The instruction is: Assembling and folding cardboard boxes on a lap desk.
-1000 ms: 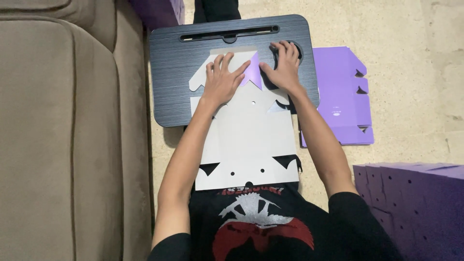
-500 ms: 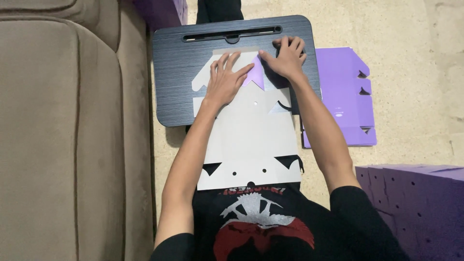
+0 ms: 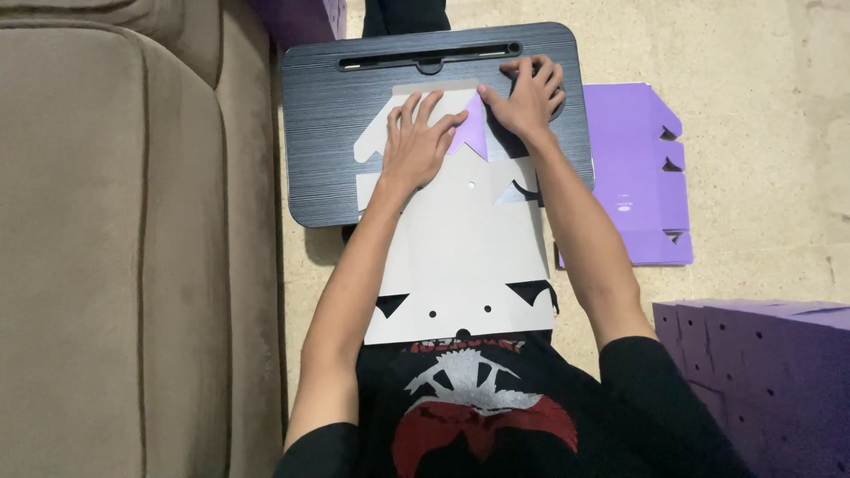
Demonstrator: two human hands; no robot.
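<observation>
A flat die-cut cardboard box blank (image 3: 460,257), grey side up, lies over a black lap desk (image 3: 332,133) and reaches back to my chest. My left hand (image 3: 416,142) presses flat on its upper left part, fingers spread. My right hand (image 3: 529,96) presses down near the blank's top right, fingers curled over a folded part. Between the two hands a purple triangular flap (image 3: 474,131) is turned up, showing the blank's coloured side.
A tan sofa (image 3: 133,248) fills the left side. Another flat purple box blank (image 3: 633,173) lies on the beige floor at the right. A stack of purple blanks (image 3: 761,372) sits at the lower right. A dark object (image 3: 403,13) shows beyond the desk.
My right hand has slid up and left along the blank's top edge. The left hand has stayed pressed in place. The view has shifted slightly.
</observation>
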